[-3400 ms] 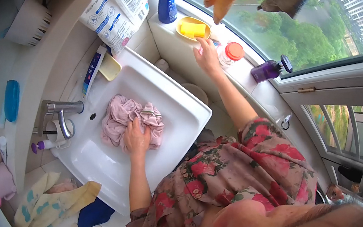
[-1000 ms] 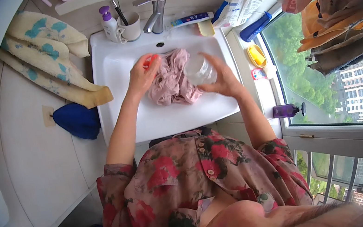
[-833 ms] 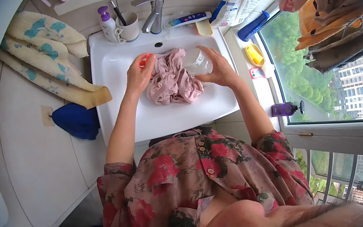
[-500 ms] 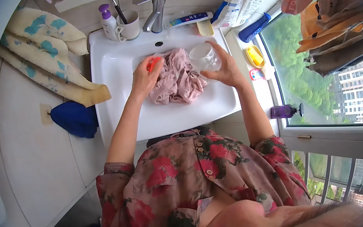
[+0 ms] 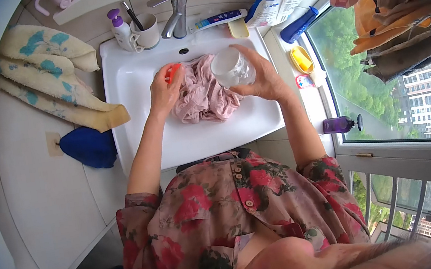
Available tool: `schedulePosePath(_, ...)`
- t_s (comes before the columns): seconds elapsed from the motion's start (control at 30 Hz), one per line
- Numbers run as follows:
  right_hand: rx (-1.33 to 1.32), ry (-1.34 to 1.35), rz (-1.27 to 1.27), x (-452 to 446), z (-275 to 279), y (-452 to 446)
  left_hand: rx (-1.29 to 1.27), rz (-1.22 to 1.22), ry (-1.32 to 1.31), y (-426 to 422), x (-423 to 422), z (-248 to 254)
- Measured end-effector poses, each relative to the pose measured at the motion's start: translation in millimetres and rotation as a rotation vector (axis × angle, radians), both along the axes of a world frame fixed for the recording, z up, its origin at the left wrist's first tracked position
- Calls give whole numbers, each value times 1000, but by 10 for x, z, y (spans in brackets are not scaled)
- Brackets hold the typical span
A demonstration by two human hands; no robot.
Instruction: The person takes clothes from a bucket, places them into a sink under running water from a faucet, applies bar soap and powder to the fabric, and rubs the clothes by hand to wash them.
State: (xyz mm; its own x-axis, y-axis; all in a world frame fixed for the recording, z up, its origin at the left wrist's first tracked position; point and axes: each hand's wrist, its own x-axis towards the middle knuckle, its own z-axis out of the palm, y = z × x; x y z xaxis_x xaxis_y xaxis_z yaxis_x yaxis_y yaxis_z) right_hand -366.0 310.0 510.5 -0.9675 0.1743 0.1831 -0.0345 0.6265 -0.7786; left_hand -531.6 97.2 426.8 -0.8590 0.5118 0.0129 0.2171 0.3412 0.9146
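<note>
In the head view, my left hand (image 5: 162, 93) is closed around a small red lid (image 5: 173, 72), its fingers covering part of it. My right hand (image 5: 267, 78) grips a clear plastic jar (image 5: 232, 68) from its right side, thumb below and fingers above. The jar tilts to the left, its round end facing the lid; whatever is inside cannot be made out clearly. Under both hands a crumpled pink garment (image 5: 201, 96) lies in the white sink (image 5: 145, 148). The jar overlaps the garment's upper right part in view.
A chrome faucet (image 5: 175, 15) rises behind the sink, beside a mug (image 5: 146, 34) and a purple-topped pump bottle (image 5: 122, 31). Toothpaste (image 5: 218, 20) rests on the rim. A cream towel (image 5: 50, 70) hangs left. A blue bottle (image 5: 299, 25) and yellow soap dish (image 5: 302, 60) line the windowsill.
The jar in my right hand has shifted slightly left and tipped further. My left hand has moved a little left with the red lid. The whole view has shifted slightly.
</note>
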Motion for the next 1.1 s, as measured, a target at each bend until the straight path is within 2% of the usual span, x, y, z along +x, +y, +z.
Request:
schedulePosePath(0.07, 36, 142, -12, -61, 109, 2, -4, 31, -6, 21, -22, 2)
schedulePosePath(0.23, 36, 101, -61, -209, -275, 199, 0, 3, 22, -9, 43, 11)
schedulePosePath(0.33, -109, 96, -136, -35, -283, 139, 56, 7, -42, 26, 67, -5)
schedulePosePath(0.43, -156, 52, -131, 83, -360, 128, 136, 1, -66, 172, 211, 226)
schedulePosePath(0.47, -94, 83, -115, 124, -443, 86, 132, -7, -63, 232, 262, 260)
schedulePosePath(0.53, -106, 84, -59, 208, -427, -80, 241, -165, -108, 373, 374, 327)
schedulePosePath(0.6, -76, 76, -55, 282, -452, -144, 155, -274, -23, 494, 552, 554)
schedulePosePath(0.67, -52, 104, -72, 371, -420, -155, -71, -357, 474, 626, 746, 773)
schedulePosePath(0.7, -59, 112, -97, 428, -432, -124, -97, -407, 354, 685, 797, 858)
schedulePosePath(0.83, -83, 219, -167, 666, -457, 3, -211, -559, 438, 916, 997, 1031)
schedulePosePath(0.93, -117, 309, -230, 868, -397, 71, -161, -707, 540, 1095, 1122, 1099)
schedulePosePath(1.0, -87, 337, -310, 982, -331, 112, 57, -775, 565, 1197, 1162, 1035)
schedulePosePath(1.1, -48, 375, -347, 1085, -418, 211, 71, -843, 546, 1347, 1226, 995)
